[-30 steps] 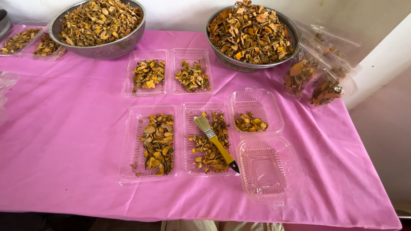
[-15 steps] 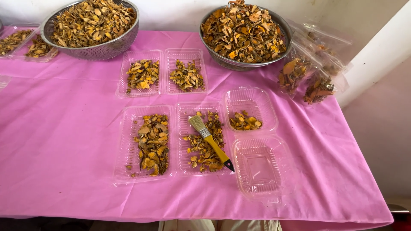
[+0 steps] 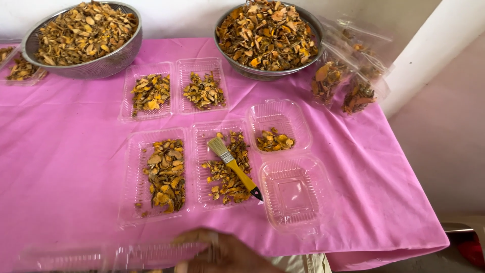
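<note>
Worktop: we look down on a worktop (image 3: 65, 167) under a pink cloth, set against a white wall, with a white post at the far right.
Hand: one of our hands (image 3: 222, 253) shows blurred at the bottom edge; we cannot tell which hand it is.
Fingers: they curl over the end of a clear plastic tray (image 3: 116, 255), but the blur hides whether they pinch it or only rest on it.
Clear plastic tray: it lies blurred along the near edge of the worktop, stretching to the left of the hand.
Brush: a paintbrush (image 3: 234, 168) with a yellow handle, black tip and pale bristles lies slanted across the middle front tray (image 3: 222, 164), bristles toward the wall.
Front trays: the middle front tray and the left front tray (image 3: 159, 174) both hold dried yellow-brown slices.
Hinged box: an open clear box (image 3: 290, 162) sits right of the brush; its far half holds a few slices, its near half is bare.
Back trays: two small trays (image 3: 174, 90) of slices stand side by side behind the front row.
Bowls: a metal bowl (image 3: 86, 38) at far left and another metal bowl (image 3: 268, 38) at far centre are heaped with slices.
Bags: filled clear bags (image 3: 348, 76) lean beside the centre bowl.
</note>
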